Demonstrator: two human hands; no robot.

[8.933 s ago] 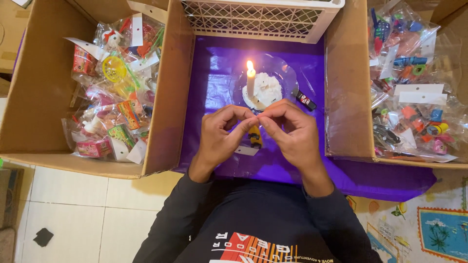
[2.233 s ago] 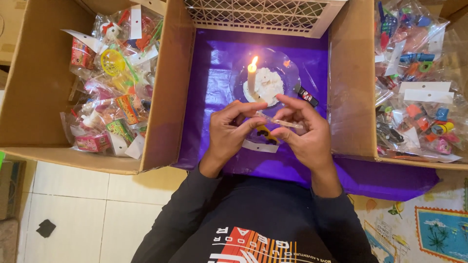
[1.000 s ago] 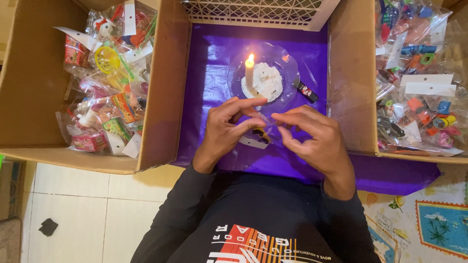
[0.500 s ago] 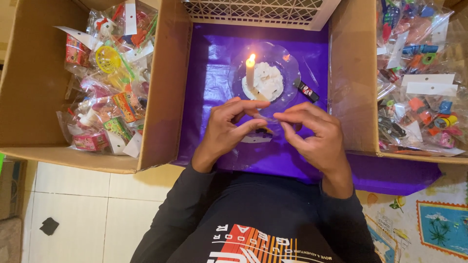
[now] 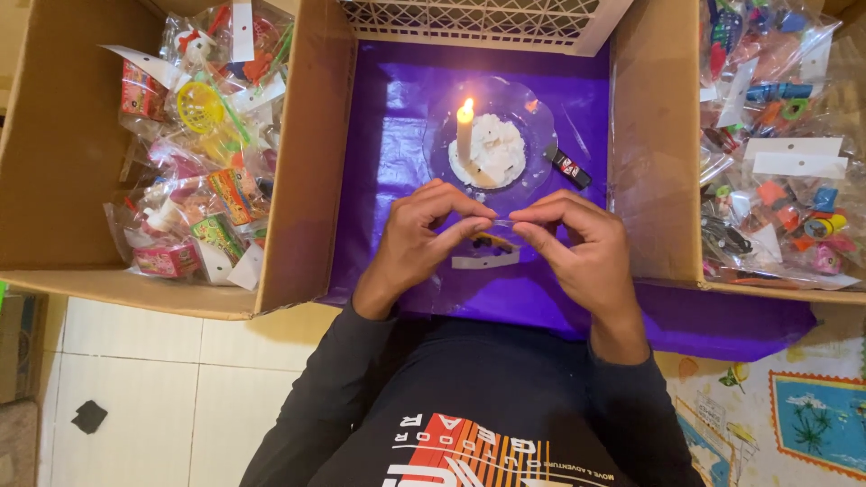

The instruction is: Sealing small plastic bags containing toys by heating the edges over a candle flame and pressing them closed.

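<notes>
The left hand [image 5: 417,236] and the right hand [image 5: 582,245] met over a purple sheet [image 5: 397,135], fingertips together at the top edge of a small clear bag [image 5: 487,245]. Each hand was pinched narrow on that edge, thumb against forefinger, the other fingers curled above. The bag hung between the two hands, just in front of the person's chest and just short of a glass plate [image 5: 532,113]. Inside it sat something small, orange and dark; it was too blurred to tell what kind of thing, though it looked like a little toy. A white card strip [image 5: 485,261] lay under the bag's lower part.

On the plate stood a lit candle [image 5: 464,135] in a heap of white wax [image 5: 494,151]. A black lighter [image 5: 570,168] lay just beside the plate, on its right. A white lattice basket [image 5: 478,20] lay past the sheet's far edge.

A cardboard box [image 5: 45,162] stood at the left, holding many packed toys [image 5: 207,153] in clear bags with white cards. A second box [image 5: 654,135] at the right held more such packs [image 5: 776,144]. The person wore a black long-sleeved shirt [image 5: 451,406]. White floor tiles [image 5: 144,361] showed at lower left, and a printed mat [image 5: 794,415] at lower right.
</notes>
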